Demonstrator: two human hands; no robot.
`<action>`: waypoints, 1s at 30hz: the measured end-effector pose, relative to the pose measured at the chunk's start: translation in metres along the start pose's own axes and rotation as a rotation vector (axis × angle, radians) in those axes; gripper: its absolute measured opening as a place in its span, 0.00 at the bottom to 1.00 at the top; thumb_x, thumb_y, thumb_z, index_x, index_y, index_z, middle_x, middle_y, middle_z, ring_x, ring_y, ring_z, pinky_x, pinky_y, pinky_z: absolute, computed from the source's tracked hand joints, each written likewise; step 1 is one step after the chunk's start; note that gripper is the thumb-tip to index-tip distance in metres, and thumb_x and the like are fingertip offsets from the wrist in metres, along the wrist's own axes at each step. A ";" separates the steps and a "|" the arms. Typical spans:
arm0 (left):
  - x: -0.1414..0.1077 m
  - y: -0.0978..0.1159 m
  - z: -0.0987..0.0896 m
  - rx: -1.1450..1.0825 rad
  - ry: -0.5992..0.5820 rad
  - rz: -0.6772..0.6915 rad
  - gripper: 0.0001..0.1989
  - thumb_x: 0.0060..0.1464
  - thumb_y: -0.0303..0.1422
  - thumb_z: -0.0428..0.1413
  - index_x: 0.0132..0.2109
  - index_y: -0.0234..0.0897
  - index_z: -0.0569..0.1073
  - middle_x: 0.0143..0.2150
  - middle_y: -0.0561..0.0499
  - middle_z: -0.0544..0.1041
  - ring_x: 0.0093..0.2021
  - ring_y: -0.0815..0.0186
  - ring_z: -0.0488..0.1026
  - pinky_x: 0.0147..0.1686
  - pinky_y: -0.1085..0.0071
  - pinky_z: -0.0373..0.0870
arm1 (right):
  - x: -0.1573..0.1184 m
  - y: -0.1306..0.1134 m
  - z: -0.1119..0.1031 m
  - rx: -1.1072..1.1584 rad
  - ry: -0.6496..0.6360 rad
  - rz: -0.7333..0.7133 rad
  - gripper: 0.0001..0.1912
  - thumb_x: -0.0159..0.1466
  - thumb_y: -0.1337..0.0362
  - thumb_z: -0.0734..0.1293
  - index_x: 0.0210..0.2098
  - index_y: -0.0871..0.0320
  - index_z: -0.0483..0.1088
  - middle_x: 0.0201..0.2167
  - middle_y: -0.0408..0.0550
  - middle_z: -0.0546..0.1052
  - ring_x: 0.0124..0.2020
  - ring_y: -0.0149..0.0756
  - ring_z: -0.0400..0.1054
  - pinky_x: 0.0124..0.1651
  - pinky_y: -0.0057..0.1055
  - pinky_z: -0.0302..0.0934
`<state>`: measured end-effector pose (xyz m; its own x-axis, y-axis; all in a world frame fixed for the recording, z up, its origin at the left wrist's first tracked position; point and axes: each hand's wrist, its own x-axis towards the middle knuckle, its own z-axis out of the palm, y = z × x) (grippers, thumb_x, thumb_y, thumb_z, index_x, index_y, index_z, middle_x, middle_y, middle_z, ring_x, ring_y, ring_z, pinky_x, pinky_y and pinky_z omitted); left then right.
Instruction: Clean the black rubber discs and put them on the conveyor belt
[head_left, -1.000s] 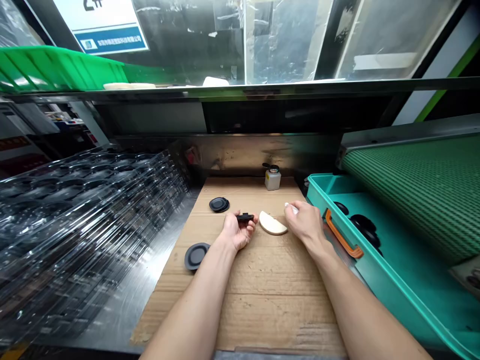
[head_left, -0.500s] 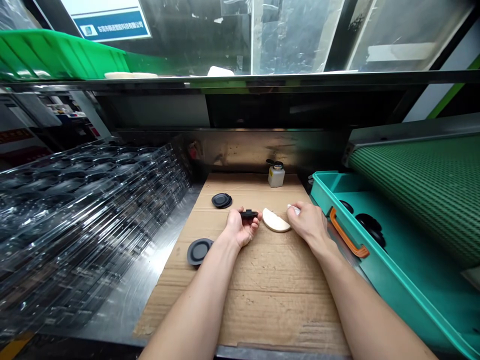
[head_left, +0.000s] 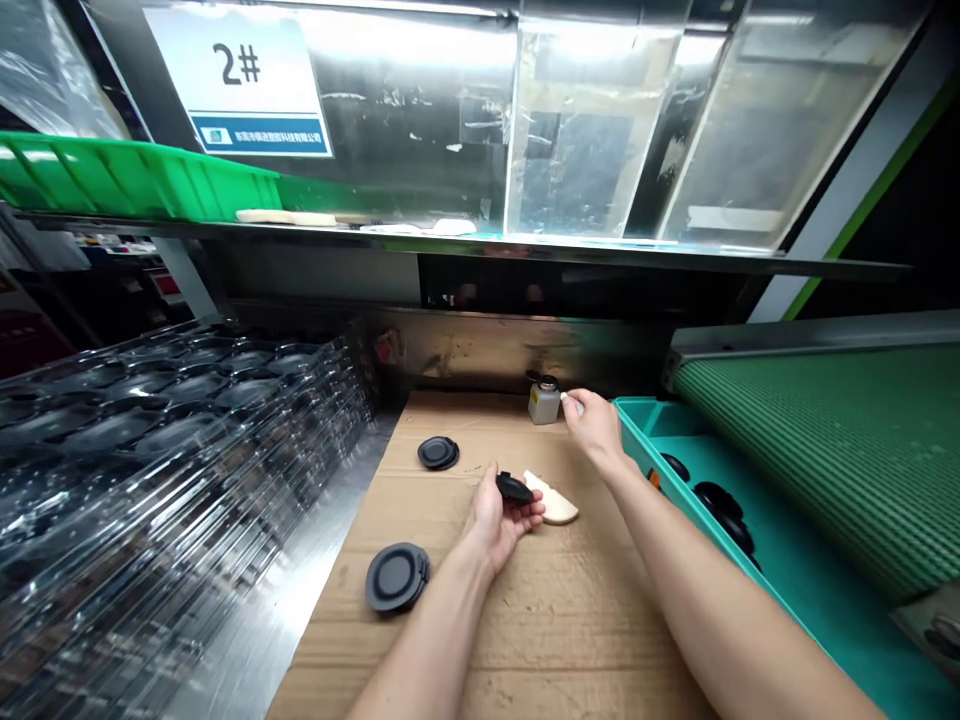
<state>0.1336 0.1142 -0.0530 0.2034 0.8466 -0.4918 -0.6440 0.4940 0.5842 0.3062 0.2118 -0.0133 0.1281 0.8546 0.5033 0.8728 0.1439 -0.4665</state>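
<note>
My left hand (head_left: 496, 520), palm up over the cardboard, holds a small black round plastic lid (head_left: 514, 487) between thumb and fingers. Pinched in my right hand (head_left: 596, 425) is a small white wad (head_left: 567, 400), its material too small to tell. That hand is just right of a squat pump bottle (head_left: 544, 405) with a yellow label and a dark raised flap. Behind my left fingers lies a cream half-round pad (head_left: 559, 507). Two more black round lids rest to the left, one farther back (head_left: 437, 453) and a larger one nearer (head_left: 396, 578).
Clear plastic trays (head_left: 180, 440) are stacked at left. On the right, a teal bin (head_left: 795, 600) holding black parts sits below a green conveyor belt (head_left: 825, 430). A metal shelf overhead carries a green basket (head_left: 135, 180) and pale pads. Cardboard (head_left: 555, 640) covers the worktop.
My right hand has moved away from the cream pad, back to beside the bottle. My left hand has turned, tilting the black lid. The head view has tipped upward.
</note>
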 end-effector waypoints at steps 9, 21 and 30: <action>0.005 -0.006 -0.004 -0.015 -0.029 -0.010 0.27 0.60 0.53 0.39 0.42 0.31 0.63 0.31 0.39 0.74 0.23 0.63 0.71 0.25 0.71 0.65 | 0.091 -0.012 0.004 -0.177 -0.314 -0.177 0.13 0.58 0.66 0.61 0.36 0.55 0.77 0.34 0.51 0.76 0.39 0.39 0.69 0.39 0.29 0.56; 0.006 -0.004 -0.004 -0.013 -0.043 -0.029 0.29 0.60 0.54 0.35 0.42 0.31 0.64 0.27 0.42 0.72 0.20 0.64 0.68 0.22 0.71 0.62 | 0.060 -0.028 -0.018 -0.136 -0.244 -0.133 0.16 0.63 0.57 0.60 0.43 0.55 0.75 0.40 0.49 0.76 0.43 0.40 0.69 0.41 0.30 0.58; 0.005 -0.011 -0.003 0.106 -0.098 0.064 0.29 0.61 0.52 0.38 0.35 0.29 0.68 0.21 0.45 0.69 0.17 0.66 0.65 0.19 0.72 0.59 | -0.091 -0.039 -0.016 0.276 -0.390 -0.326 0.13 0.67 0.57 0.60 0.41 0.53 0.74 0.36 0.44 0.73 0.36 0.29 0.67 0.40 0.26 0.59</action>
<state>0.1393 0.1129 -0.0638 0.2391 0.8897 -0.3888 -0.5777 0.4522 0.6795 0.2678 0.1209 -0.0292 -0.3554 0.8576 0.3717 0.6759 0.5105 -0.5316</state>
